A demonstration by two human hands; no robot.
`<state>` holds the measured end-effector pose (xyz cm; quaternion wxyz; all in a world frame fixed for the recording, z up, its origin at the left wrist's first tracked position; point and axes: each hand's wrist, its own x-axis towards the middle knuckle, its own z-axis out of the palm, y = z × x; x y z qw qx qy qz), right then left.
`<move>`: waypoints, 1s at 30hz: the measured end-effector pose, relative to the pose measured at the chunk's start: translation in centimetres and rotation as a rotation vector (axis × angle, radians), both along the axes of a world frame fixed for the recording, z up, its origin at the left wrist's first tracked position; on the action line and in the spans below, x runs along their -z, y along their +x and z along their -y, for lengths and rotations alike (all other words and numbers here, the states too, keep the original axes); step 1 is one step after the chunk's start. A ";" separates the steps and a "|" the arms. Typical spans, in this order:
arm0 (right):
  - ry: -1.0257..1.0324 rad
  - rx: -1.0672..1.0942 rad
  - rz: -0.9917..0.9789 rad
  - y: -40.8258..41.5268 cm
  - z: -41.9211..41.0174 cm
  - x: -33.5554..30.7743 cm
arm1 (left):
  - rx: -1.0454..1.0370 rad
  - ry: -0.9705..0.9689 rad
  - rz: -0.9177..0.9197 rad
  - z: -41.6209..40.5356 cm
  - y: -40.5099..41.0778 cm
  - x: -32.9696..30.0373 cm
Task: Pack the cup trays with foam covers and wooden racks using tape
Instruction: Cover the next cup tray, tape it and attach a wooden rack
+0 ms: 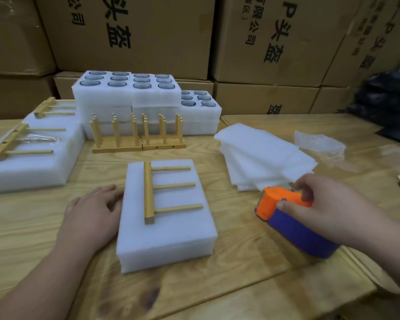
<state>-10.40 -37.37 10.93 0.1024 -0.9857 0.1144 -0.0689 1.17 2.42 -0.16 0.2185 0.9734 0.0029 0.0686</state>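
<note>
A white foam-covered cup tray (171, 234) lies in front of me on the wooden table (240, 285). A wooden rack (148, 192) with three pegs rests flat on its top. My left hand (95, 213) lies palm down against the tray's left side, fingers apart. My right hand (321, 204) grips an orange and purple tape dispenser (284, 215) that sits on the table to the right of the tray.
A pile of loose foam covers (263, 155) lies behind the dispenser. Finished packs with racks (30, 153) sit at the left. Stacked foam trays holding glass cups (129, 88) stand at the back, with upright wooden racks (136, 135) before them. Cardboard boxes (275, 42) wall the rear.
</note>
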 end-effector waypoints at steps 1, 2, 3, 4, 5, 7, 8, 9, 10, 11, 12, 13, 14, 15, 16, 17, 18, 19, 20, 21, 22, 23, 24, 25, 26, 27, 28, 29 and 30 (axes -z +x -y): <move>-0.060 0.026 -0.050 -0.4 0.5 0.4 | 0.000 -0.001 0.000 0.0 0.1 0.0; -0.113 0.045 -0.080 -0.8 0.9 0.8 | -0.002 -0.004 0.002 0.0 0.1 0.1; -0.161 0.063 -0.097 -1.0 1.2 1.2 | -0.003 -0.008 0.005 -0.1 0.0 0.1; -0.201 0.085 -0.115 -1.1 1.4 1.5 | -0.002 -0.009 0.009 -0.1 0.0 0.1; -0.229 0.103 -0.133 -1.1 1.6 1.8 | -0.001 -0.012 0.011 -0.1 -0.1 0.1; -0.239 0.119 -0.181 -0.9 1.9 2.1 | 0.001 -0.018 0.012 0.0 -0.1 0.1; -0.218 0.116 -0.210 -0.7 2.0 2.3 | 0.000 -0.018 0.010 0.0 -0.1 0.1; -0.188 0.105 -0.240 -0.6 2.0 2.6 | -0.002 -0.016 0.005 0.0 -0.1 0.0; -0.164 0.091 -0.268 -0.5 2.0 2.8 | -0.003 -0.013 0.002 0.0 -0.1 0.0; -0.160 0.081 -0.287 -0.4 2.1 3.0 | -0.003 -0.010 0.003 0.0 -0.1 0.0; -0.171 0.077 -0.291 -0.3 2.2 3.2 | -0.003 -0.012 0.006 0.0 -0.1 0.1; -0.180 0.076 -0.281 -0.3 2.2 3.4 | -0.007 -0.018 0.009 -0.1 -0.2 0.1; -0.173 0.083 -0.263 -0.3 2.3 3.4 | -0.007 -0.025 0.009 0.0 -0.2 0.0; -0.158 0.094 -0.243 -0.4 2.5 3.5 | -0.005 -0.025 0.009 0.2 -0.1 0.0; -0.143 0.099 -0.218 -0.5 2.5 3.4 | -0.007 -0.023 0.006 0.2 -0.1 0.0; -0.129 0.096 -0.182 -0.7 2.4 3.4 | -0.012 -0.020 0.003 0.2 -0.2 0.0; -0.113 0.087 -0.130 -0.8 2.2 3.4 | -0.015 -0.020 0.003 0.3 -0.2 0.0; -0.090 0.069 -0.068 -1.0 2.0 3.4 | -0.016 -0.020 0.007 0.3 -0.3 0.0; -0.058 0.041 0.000 -1.2 1.5 3.4 | -0.017 -0.021 0.012 0.2 -0.3 0.0; -0.020 0.006 0.071 -1.4 1.0 3.3 | -0.020 -0.021 0.016 0.2 -0.4 0.0; 0.022 -0.039 0.145 -1.7 0.3 3.1 | -0.021 -0.021 0.017 0.1 -0.4 -0.1; 0.058 -0.096 0.214 -2.0 -0.6 2.9 | -0.023 -0.022 0.015 0.1 -0.5 -0.1; 0.094 -0.165 0.276 -2.3 -1.6 2.6 | -0.023 -0.024 0.011 0.1 -0.5 -0.2; 0.136 -0.238 0.326 -2.6 -2.4 2.5 | -0.020 -0.026 0.003 0.1 -0.4 -0.2; 0.177 -0.301 0.363 -2.7 -3.2 2.4 | -0.015 -0.038 -0.008 0.1 -0.4 -0.2; 0.206 -0.345 0.391 -2.8 -3.8 2.3 | -0.013 -0.083 -0.021 0.0 -0.4 -0.2; 0.223 -0.377 0.416 -2.8 -4.2 2.3 | -0.018 -0.183 -0.034 -0.1 -0.5 -0.5; 0.222 -0.406 0.438 -2.7 -4.6 2.4 | -0.039 -0.335 -0.040 -0.2 -0.7 -0.9; 0.218 -0.435 0.466 -2.6 -4.9 2.4 | -0.074 -0.508 -0.020 -0.3 -1.0 -1.5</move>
